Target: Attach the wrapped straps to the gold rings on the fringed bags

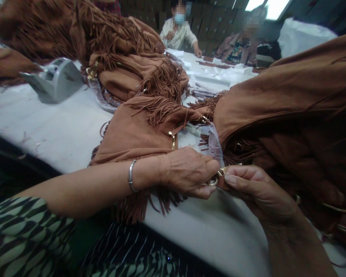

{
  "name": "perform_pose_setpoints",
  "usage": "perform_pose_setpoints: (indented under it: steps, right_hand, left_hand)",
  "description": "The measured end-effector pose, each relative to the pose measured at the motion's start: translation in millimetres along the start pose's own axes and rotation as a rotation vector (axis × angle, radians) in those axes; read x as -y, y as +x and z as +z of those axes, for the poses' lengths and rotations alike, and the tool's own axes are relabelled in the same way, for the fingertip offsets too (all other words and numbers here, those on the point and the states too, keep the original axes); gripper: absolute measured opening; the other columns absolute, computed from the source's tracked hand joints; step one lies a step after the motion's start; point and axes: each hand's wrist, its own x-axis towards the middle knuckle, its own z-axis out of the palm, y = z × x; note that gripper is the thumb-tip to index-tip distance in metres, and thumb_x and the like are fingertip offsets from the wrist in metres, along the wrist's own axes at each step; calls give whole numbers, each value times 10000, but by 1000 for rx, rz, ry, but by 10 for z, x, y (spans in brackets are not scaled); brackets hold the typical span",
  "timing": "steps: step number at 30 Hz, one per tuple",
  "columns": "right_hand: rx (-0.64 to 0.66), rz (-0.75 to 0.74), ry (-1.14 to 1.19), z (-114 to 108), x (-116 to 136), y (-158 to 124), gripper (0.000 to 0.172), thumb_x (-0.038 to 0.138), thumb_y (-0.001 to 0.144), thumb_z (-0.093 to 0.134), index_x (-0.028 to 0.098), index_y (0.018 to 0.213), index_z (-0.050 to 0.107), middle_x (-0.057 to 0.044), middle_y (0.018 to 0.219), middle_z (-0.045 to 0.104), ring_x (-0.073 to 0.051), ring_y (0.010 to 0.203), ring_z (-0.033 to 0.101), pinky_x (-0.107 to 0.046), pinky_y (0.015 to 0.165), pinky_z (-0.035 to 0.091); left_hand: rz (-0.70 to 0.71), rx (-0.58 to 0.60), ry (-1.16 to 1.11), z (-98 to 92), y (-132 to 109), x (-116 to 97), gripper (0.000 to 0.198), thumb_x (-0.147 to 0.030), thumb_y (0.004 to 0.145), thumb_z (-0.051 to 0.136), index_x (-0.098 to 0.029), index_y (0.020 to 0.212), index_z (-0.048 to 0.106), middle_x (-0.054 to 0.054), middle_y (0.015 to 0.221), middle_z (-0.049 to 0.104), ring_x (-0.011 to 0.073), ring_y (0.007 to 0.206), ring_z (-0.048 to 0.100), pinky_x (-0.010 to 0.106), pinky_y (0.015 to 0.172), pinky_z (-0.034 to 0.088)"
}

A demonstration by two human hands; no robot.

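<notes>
In front of me on the table lies a brown fringed handbag (138, 129), with a gold zipper (173, 143) running along its edge. My left hand (187, 171) is closed at the bag's right end, its fingers pinching a gold metal ring (212, 182). Meeting it there, my right hand (252, 182) pinches a short brown strap end (222, 184) with a gold clasp (220, 171) on it. The two metal pieces are very close together; my fingers partly hide whether they are linked. Clear plastic wrap (215, 144) hangs just behind my hands.
More brown fringed bags are piled at the back left (118, 75), and a large brown bag (288, 92) rises at the right. A grey tape dispenser (56, 80) stands on the white table (60, 127). Across it, a masked person (180, 32) and another person (239, 48) sit.
</notes>
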Motion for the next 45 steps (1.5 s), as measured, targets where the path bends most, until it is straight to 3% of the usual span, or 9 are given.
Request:
perform_pose_setpoints:
  steps: [5,8,13,15,24,32,34,39,45]
  right_hand:
    - [-1,-69,-164,-34,26,-14,320,434,635,753,149,557,629,-6,540,495,-102,519,379,-234,475,260]
    - [8,-80,-245,-77,49,-21,338,462,657,735,155,559,633,0,522,484,-90,490,340,-234,454,236]
    - [-65,-80,-152,-127,44,1,353,464,717,679,159,562,595,36,468,361,-72,436,238,-236,411,137]
    - [-74,-92,-108,-131,35,12,350,442,727,675,154,551,581,41,456,348,-68,430,234,-235,410,127]
    - [-121,-103,-19,-62,12,8,322,413,689,727,130,585,615,49,466,345,-49,428,220,-216,404,101]
    - [49,-4,97,-93,9,43,358,368,653,760,144,479,544,32,460,376,-52,432,254,-221,409,121]
    - [1,-15,106,-51,13,37,342,367,647,766,138,491,565,32,458,382,-48,426,247,-214,404,123]
    - [-283,-132,151,77,-9,48,312,402,625,776,133,571,628,23,476,436,-53,441,316,-189,416,209]
    - [-357,-126,172,104,-34,97,319,400,575,801,135,563,623,0,506,505,-66,461,394,-182,427,284]
  left_hand:
    - [48,59,-3,2,9,-27,292,-433,845,442,-153,919,477,71,839,627,193,669,591,302,560,445]
    - [41,61,12,11,24,-65,277,-415,853,442,-151,925,483,73,858,618,195,702,586,311,599,446]
    - [-221,-140,97,47,34,-116,453,-567,898,330,-146,880,495,76,822,584,218,752,563,345,664,439]
    - [-258,-153,116,57,33,-122,440,-539,918,310,-148,859,502,71,804,576,216,744,555,342,658,435]
    - [-193,-50,41,5,35,-74,320,-423,924,358,-145,867,506,57,807,576,182,704,547,306,627,441]
    - [-78,27,35,1,18,-58,327,-443,907,393,-137,903,508,62,816,591,195,706,573,305,581,439]
    - [-110,16,42,21,27,-83,324,-439,904,395,-136,901,509,65,799,592,198,710,581,307,595,448]
    - [-327,-66,32,52,83,-110,296,-400,916,350,-145,910,501,63,789,592,213,723,595,319,603,466]
    - [-397,-89,96,71,144,-145,255,-360,921,356,-147,885,491,56,777,573,206,728,578,321,617,472]
